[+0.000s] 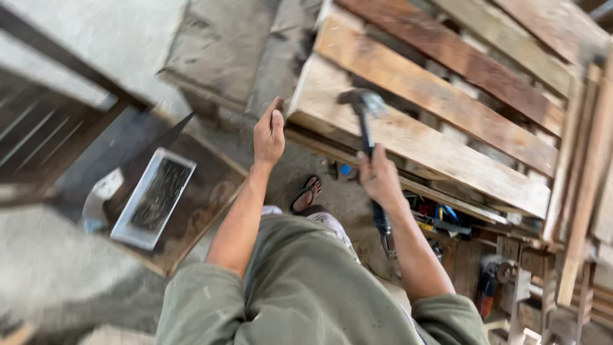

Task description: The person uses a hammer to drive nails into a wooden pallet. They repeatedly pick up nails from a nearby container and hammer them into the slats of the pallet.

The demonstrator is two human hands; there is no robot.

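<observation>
Rough concrete floor [57, 275] and stacked timber fill the workshop, with a slatted wooden pallet [440, 102] lying just beyond the fingers of both hands. The right hand [380, 179] has its fingers wrapped tight around the handle of a hammer [365, 121], whose head hovers over the pallet's near plank, while the left hand [269, 134] hangs beside that plank's end, fingers loosely curled and holding nothing. A glancing swing could, I judge, skid off the board toward those left fingers, or toward the sandalled foot [307, 193] below them.

A single head-worn camera is looking steeply down, close over the person's own arms, facing the wooden pallet [434, 115] just beyond the right hand [380, 179] gripping a hammer [365, 121].
</observation>
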